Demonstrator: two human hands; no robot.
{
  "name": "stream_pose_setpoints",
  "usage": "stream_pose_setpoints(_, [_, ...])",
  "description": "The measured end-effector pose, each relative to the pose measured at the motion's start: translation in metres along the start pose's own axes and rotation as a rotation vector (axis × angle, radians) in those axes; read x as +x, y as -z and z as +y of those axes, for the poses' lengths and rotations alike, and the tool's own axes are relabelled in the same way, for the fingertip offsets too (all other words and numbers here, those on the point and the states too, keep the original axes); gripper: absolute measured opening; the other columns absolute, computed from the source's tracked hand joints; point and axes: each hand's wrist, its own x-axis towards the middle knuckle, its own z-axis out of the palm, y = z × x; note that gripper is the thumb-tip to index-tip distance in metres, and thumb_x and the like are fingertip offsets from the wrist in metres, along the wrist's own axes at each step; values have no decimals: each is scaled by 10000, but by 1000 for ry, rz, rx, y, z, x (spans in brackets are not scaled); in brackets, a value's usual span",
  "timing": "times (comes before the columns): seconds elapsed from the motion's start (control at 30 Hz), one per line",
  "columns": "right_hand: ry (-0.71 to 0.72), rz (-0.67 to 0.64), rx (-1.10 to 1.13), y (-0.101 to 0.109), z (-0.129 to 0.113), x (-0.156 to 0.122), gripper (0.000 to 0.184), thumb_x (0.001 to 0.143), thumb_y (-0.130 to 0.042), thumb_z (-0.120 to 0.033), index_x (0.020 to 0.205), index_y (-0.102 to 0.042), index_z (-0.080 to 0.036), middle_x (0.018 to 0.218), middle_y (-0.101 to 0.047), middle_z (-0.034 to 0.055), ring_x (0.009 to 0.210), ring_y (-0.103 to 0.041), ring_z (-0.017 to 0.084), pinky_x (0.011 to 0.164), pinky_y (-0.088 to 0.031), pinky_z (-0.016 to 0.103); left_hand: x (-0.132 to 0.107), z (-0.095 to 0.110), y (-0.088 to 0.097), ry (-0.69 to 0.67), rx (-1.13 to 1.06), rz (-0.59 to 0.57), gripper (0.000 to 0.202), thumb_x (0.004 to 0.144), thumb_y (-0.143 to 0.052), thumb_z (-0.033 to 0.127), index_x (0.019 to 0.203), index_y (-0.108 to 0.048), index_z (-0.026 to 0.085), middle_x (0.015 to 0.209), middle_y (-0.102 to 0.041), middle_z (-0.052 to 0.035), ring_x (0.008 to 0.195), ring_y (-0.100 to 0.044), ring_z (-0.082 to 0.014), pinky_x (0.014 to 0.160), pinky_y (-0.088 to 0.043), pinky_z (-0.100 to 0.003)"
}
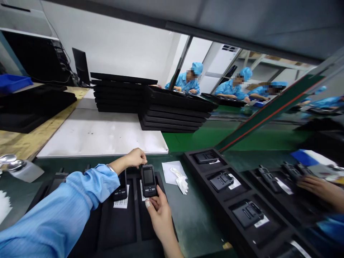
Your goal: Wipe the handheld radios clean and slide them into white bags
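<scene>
My right hand (160, 215) grips the lower end of a small black handheld device (148, 180) with a grey screen, held upright over a black foam tray (118, 222). My left hand (136, 157), in a blue sleeve, is closed at the device's top end, pinching it. A second black device (121, 188) lies in a tray slot beside it, on a white paper slip (122, 202).
A long black tray (271, 229) with several devices runs along the right, and another person's hand (319, 188) reaches to it. White wipes (177, 175) lie on the green belt. Stacked black trays (172, 111) stand behind a white board (102, 136). Workers in blue sit beyond.
</scene>
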Motion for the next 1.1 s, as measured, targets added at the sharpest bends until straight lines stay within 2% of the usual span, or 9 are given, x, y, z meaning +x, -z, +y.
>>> stream_pose_setpoints(0.2, [126, 22, -200, 12, -21, -5, 425, 900, -580, -346, 1294, -563, -187, 1274, -553, 153, 793, -654, 170, 737, -592, 334, 10, -2, 1, -43, 24, -21, 199, 933, -605, 313, 907, -622, 117, 782, -620, 7, 613, -586, -91, 558, -521, -228])
stream_pose_setpoints(0.27, [123, 67, -263, 36, -24, -2, 354, 916, -564, -379, 1205, -627, -185, 1135, -632, 123, 746, -643, 168, 682, -572, 315, 12, -4, -1, -66, 31, -7, 199, 930, -609, 312, 892, -623, 117, 769, -619, 10, 611, -587, -93, 564, -523, -233])
stream_pose_setpoints(0.4, [132, 382, -589, 106, -21, 24, 426, 917, -512, -491, 1113, -677, -151, 932, -674, 101, 706, -615, 194, 646, -524, 327, 7, -4, -2, -132, 76, 112, 130, 865, -666, 254, 867, -652, 124, 738, -633, 0, 649, -603, -118, 630, -525, -256])
stream_pose_setpoints(0.5, [133, 440, -838, 137, -13, 53, 477, 875, -507, -532, 1088, -714, -160, 966, -666, 134, 762, -593, 241, 692, -482, 382, -14, 1, -1, -214, 163, 244, 181, 823, -660, 207, 991, -676, 140, 901, -673, -59, 819, -626, -180, 805, -514, -317])
stream_pose_setpoints(0.6, [125, 397, -918, 136, -3, 76, 392, 814, -569, -504, 1008, -757, -220, 964, -683, 128, 830, -570, 280, 728, -430, 413, -56, 4, -7, -322, 261, 299, 255, 848, -610, 204, 1089, -667, 144, 1095, -648, -110, 1020, -591, -255, 963, -448, -409])
stream_pose_setpoints(0.7, [113, 358, -967, 126, 4, 81, 334, 812, -538, -466, 906, -776, -251, 918, -704, 113, 826, -562, 291, 751, -394, 443, -110, -6, -28, -410, 369, 273, 228, 845, -606, 195, 1054, -692, 171, 1106, -656, -112, 1075, -572, -292, 971, -447, -440])
stream_pose_setpoints(0.83, [84, 317, -959, 134, 4, 64, 438, 800, -474, -526, 847, -785, -222, 887, -720, 131, 790, -586, 315, 711, -404, 444, -163, -33, -80, -523, 585, 225, 341, 871, -604, 224, 1206, -639, 171, 1283, -618, -131, 1159, -573, -291, 1005, -459, -424])
stream_pose_setpoints(0.97, [14, 292, -871, 153, 0, 51, 517, 762, -495, -615, 865, -791, -204, 875, -734, 136, 759, -635, 314, 673, -457, 418, -163, -46, -130, -536, 624, 214, 570, 889, -620, 395, 1390, -498, 151, 1471, -458, -144, 1354, -424, -316, 1107, -373, -459])
stream_pose_setpoints(1.1, [-77, 201, -735, 153, -13, 44, 506, 693, -596, -644, 855, -790, -206, 879, -739, 116, 808, -653, 324, 738, -489, 427, -140, -45, -153, -505, 618, 291, 652, 918, -546, 488, 1436, -437, 108, 1542, -319, -156, 1441, -274, -314, 1158, -283, -500])
